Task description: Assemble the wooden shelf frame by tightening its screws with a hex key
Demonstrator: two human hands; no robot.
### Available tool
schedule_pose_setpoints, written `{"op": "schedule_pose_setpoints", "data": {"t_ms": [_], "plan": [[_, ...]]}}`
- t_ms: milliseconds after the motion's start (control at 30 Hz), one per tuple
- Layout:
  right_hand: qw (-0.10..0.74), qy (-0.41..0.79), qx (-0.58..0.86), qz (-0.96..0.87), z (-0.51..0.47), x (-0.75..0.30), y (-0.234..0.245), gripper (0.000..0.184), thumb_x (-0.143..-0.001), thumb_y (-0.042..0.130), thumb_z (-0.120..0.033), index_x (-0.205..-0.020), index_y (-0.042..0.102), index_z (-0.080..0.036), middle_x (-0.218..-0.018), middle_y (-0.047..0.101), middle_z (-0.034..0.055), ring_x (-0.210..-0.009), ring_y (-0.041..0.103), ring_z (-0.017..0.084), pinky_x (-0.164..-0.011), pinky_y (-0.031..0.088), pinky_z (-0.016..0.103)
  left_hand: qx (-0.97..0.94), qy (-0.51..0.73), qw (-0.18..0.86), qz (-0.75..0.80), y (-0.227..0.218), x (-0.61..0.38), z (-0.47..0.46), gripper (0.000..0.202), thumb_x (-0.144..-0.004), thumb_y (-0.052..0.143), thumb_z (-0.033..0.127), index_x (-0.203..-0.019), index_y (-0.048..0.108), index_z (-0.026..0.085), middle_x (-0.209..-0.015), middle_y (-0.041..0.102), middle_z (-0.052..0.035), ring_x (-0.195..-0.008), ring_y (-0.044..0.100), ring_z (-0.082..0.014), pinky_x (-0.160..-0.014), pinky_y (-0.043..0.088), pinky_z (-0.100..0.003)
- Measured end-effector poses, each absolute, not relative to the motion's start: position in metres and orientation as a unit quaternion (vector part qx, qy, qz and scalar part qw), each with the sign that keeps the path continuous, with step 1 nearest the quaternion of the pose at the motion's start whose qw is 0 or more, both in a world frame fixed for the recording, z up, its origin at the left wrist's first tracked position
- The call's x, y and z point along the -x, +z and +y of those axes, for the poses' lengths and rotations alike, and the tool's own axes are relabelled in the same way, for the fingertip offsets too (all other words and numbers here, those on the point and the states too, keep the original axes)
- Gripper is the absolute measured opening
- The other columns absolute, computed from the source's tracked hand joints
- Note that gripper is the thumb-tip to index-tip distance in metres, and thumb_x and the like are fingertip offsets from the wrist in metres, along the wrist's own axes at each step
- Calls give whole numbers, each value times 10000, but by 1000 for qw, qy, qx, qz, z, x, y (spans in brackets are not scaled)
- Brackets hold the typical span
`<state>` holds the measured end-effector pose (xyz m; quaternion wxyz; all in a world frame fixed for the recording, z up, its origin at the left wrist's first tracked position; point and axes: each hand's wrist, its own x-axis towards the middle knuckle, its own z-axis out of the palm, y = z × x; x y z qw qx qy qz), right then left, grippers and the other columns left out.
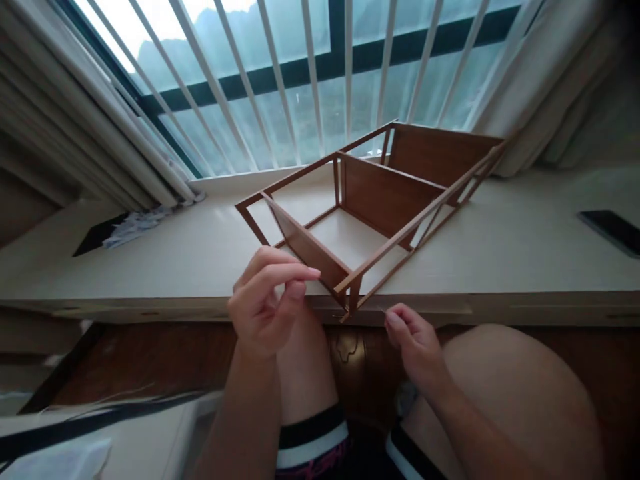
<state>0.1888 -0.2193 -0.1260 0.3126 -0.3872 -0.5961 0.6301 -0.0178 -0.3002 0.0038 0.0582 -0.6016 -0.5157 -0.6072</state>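
A brown wooden shelf frame (390,193) lies on its side on the white window ledge (200,260), its near end jutting past the front edge. My left hand (267,300) is raised in front of its nearest shelf board. The left index finger points right, with the thumb tip close beneath it in a loose pinch; anything between them is too small to see. To the right of the frame's near corner, my right hand (415,340) pinches thumb and fingers together. Something thin seems to show at those fingertips, but its kind is unclear. Neither hand clearly touches the frame.
A dark phone (613,230) lies on the ledge at right. At left are a crumpled pale cloth (135,227) and a flat black item (97,235). Curtains (550,87) flank the barred window (300,80). Lower left stands a white surface (150,433) with dark cables.
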Motion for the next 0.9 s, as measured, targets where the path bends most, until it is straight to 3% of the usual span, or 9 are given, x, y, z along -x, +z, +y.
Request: {"op": "schedule_pose_setpoints", "data": {"t_ms": [67, 133, 233, 367, 533, 900], "plan": [[327, 600, 380, -623, -220, -184, -120, 306, -928, 484, -460, -775, 497, -196, -644, 382, -49, -575, 337, 94, -527, 274, 225, 630, -551, 67, -543, -2, 25, -296, 170, -865, 627, 278, -1004, 705, 219, -1082, 633, -74, -912, 609, -165, -640, 528, -250], [342, 576, 360, -649, -222, -180, -112, 281, -944, 465, -440, -807, 506, -199, -640, 389, -51, -571, 352, 96, -535, 286, 228, 660, -494, 38, -565, -13, 23, -292, 332, -838, 668, 321, -1157, 644, 233, -1318, 541, -97, -1127, 558, -228, -734, 566, -294], [373, 535, 330, -682, -223, -175, -97, 236, -960, 451, -395, -843, 521, -203, -619, 400, -57, -556, 381, 96, -549, 307, 229, 691, -420, 3, -589, -27, 16, -286, 576, -795, 719, 384, -1317, 526, 235, -1465, 424, -113, -1323, 422, -294, -996, 501, -449], [405, 481, 288, -723, -220, -166, -77, 168, -963, 462, -330, -862, 522, -210, -590, 409, -71, -516, 387, 82, -533, 307, 212, 705, -382, 8, -597, -36, 14, -278, 466, -862, 652, 284, -1308, 529, 224, -1399, 514, -87, -1367, 386, -267, -1147, 337, -504], [399, 449, 270, -753, -216, -154, -70, 141, -964, 465, -309, -878, 517, -210, -574, 436, -76, -504, 415, 75, -529, 313, 197, 688, -422, 33, -590, -42, 14, -274, 376, -866, 643, 242, -1234, 581, 204, -1287, 599, -75, -1323, 437, -254, -1123, 370, -490], [396, 459, 267, -749, -211, -139, -70, 205, -975, 444, -351, -854, 525, -207, -648, 495, -49, -564, 463, 86, -571, 324, 218, 675, -452, 42, -582, -47, 12, -272, 364, -849, 665, 235, -1206, 601, 208, -1243, 625, -66, -1293, 466, -247, -1108, 392, -485]]}}
